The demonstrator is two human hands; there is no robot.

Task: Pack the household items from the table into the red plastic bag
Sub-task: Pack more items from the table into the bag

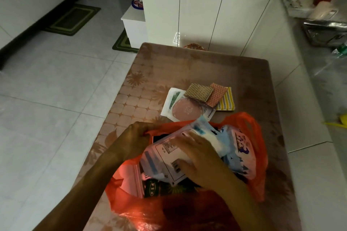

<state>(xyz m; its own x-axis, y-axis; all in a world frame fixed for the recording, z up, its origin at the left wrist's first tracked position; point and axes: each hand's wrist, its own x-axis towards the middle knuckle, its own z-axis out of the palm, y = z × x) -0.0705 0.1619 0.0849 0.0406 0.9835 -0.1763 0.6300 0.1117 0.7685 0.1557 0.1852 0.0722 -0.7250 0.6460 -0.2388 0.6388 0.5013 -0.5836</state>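
The red plastic bag [260, 165] lies open on the near half of the table [216, 69]. My left hand [135, 135] grips the bag's far left rim. My right hand [199, 157] presses on a white and pink soft pack [163, 157] that sits in the bag's mouth. A blue and pink printed pack [242, 154] lies inside to the right, and a dark green packet [152, 189] shows lower in the bag. Beyond the bag, on the table, lie a packet with a pink disc [185, 109], a brown scouring pad [199, 93], an orange pad [217, 95] and a yellow striped cloth [227, 102].
White cabinets [202, 15] stand behind the table with clutter on top. A white counter [319, 90] runs along the right, carrying a metal tray [326, 32] and clear plastic. Tiled floor [62, 90] with green mats [73, 19] lies to the left.
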